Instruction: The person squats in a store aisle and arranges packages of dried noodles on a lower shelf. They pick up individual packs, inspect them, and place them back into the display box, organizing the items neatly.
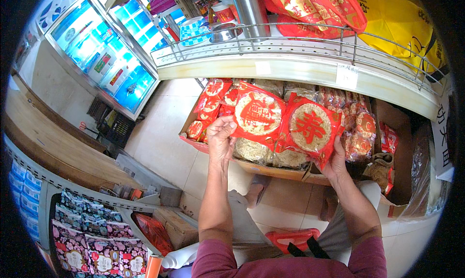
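Observation:
Two joined red plastic packets of round dried noodle cakes are spread between my hands, above open cardboard boxes. My left hand [222, 137] pinches the lower left edge of the left packet [258, 113]. Around the lower right edge of the right packet [310, 127], my right hand [335, 161] has its fingers closed. Beneath them, a cardboard box [276, 171] holds clear-wrapped noodle cakes [250, 149] and, at its left, more red packets [211, 103]. Further packs of round cakes with red markings [364, 127] lie to the right.
A metal shelf with a wire rail [290, 65] runs above the boxes, carrying red bags [316, 9], a yellow bag [396, 23] and a steel cylinder [250, 12]. A glass-door cooler [105, 60] stands left. Below are my legs and a red stool [290, 238].

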A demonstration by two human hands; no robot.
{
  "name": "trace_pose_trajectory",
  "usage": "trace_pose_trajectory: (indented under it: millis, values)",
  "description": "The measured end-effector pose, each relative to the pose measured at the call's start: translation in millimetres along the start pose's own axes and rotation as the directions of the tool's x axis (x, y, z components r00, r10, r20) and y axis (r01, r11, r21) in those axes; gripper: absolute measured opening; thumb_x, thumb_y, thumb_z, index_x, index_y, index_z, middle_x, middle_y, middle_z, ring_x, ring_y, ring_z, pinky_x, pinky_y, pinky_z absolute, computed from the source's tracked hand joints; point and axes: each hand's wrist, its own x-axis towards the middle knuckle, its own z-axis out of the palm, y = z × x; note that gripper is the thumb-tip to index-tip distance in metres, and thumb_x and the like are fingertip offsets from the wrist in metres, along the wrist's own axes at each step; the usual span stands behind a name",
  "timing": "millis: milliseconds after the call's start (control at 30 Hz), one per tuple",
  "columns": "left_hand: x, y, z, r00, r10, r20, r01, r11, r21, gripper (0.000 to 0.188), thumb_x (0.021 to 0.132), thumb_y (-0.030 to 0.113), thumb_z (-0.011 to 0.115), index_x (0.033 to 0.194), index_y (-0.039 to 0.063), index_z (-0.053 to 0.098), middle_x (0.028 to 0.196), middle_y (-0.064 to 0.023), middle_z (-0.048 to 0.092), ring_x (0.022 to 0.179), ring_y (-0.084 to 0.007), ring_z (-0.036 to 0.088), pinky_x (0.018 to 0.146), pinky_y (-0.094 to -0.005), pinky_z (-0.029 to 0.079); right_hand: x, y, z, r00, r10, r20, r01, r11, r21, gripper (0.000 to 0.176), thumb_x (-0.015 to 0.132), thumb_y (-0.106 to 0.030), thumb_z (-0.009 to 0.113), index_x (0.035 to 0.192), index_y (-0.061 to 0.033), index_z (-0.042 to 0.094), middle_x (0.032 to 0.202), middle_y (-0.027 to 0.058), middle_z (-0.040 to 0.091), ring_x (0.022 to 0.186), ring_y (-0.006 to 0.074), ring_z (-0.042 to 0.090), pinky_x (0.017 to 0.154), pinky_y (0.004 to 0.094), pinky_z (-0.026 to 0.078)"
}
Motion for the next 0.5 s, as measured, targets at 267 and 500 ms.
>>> trace_pose_trajectory:
  millis: [267, 500]
  values:
    - [-0.1, -2.6, -0.1, 0.993, -0.072, 0.098, 0.076, 0.996, -0.042, 0.013, 0.075, 0.001, 0.056, 0.088, 0.000, 0.056, 0.072, -0.0046, 0.060, 0.048, -0.0043, 0.050, 0.034, -0.0146, 0.031, -3.4, -4.2, 4.1, 0.996, 0.025, 0.080, -0.028, 0.999, 0.038, 0.071, 0.071, -0.047, 0.058, 0.123, -0.0067, 0.030, 0.117, 0.0136, 0.044, 0.102, 0.0294, 0.048, 0.069, 0.0442, 0.051]
    - [-2.7, -9.6, 11.2, 0.976, -0.178, 0.129, 0.191, 0.977, -0.095, 0.015, 0.078, 0.005, 0.052, 0.092, 0.001, 0.053, 0.075, -0.0039, 0.059, 0.044, -0.0034, 0.045, 0.034, -0.0144, 0.030, 1.2, -3.4, -3.9, 1.000, -0.008, 0.007, 0.008, 0.999, 0.039, 0.071, 0.072, -0.051, 0.053, 0.124, -0.0092, 0.030, 0.118, 0.0143, 0.043, 0.099, 0.0308, 0.051, 0.062, 0.0448, 0.053]
